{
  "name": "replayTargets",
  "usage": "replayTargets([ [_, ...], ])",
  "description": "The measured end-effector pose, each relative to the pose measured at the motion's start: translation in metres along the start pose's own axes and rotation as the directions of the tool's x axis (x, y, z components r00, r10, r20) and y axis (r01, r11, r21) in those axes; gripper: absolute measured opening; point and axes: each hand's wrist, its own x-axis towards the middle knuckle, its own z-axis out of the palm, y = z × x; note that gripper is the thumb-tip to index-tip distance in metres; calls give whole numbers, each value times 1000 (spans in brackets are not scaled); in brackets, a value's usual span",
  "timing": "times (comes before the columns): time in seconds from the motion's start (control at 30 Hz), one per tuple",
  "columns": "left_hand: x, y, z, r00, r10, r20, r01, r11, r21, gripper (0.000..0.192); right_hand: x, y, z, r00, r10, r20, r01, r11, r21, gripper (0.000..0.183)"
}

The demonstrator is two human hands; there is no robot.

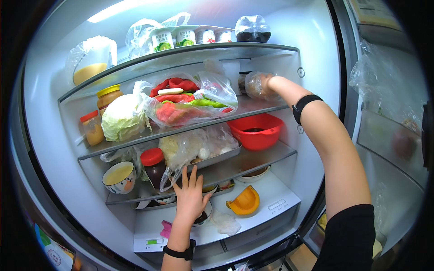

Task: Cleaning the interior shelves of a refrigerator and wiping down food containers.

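Observation:
My right hand [268, 84] reaches to the right end of the second shelf and curls around a clear plastic bag [253, 84]. What the bag contains is hard to make out, and some fingers are hidden. Just left of it stands a dark glass jar [242, 82]. Lower down, my left hand [190, 198] is spread at the front edge of the third shelf, holding nothing. Its fingertips come up by a metal tray [217, 157] bearing plastic bags of food. A red-lidded jar [154, 167] stands left of those fingers.
A cabbage [122, 117] and bagged red and green peppers [184, 100] crowd the second shelf. Below my right hand sits a red plastic basin [256, 135]. Yogurt cups [185, 36] line the top shelf. A pumpkin piece [244, 201] lies at the bottom. The open fridge door [386, 162] flanks my right arm.

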Motion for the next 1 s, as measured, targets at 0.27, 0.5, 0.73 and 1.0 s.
replayTargets([
  [0.27, -4, -3, 3, 1000, 14, 2, -14, 1000, 22, 64, -17, -6, -10, 988, 149, 37, -154, 974, 169, 51],
  [0.5, -1, 1, 0, 999, 42, 13, -43, 999, 13, 66, 3, 16, -10, 932, 235, 274, -304, 921, 244, 70],
  [0.73, -4, -2, 2, 999, 26, 23, -27, 999, 41, 66, -12, -12, -50, 893, 450, 7, -431, 851, 299, 67],
  [1.0, 4, 8, 5, 999, 53, 14, -53, 999, 0, 66, 53, 54, 48, 951, 237, 197, -276, 939, 206, 74],
])
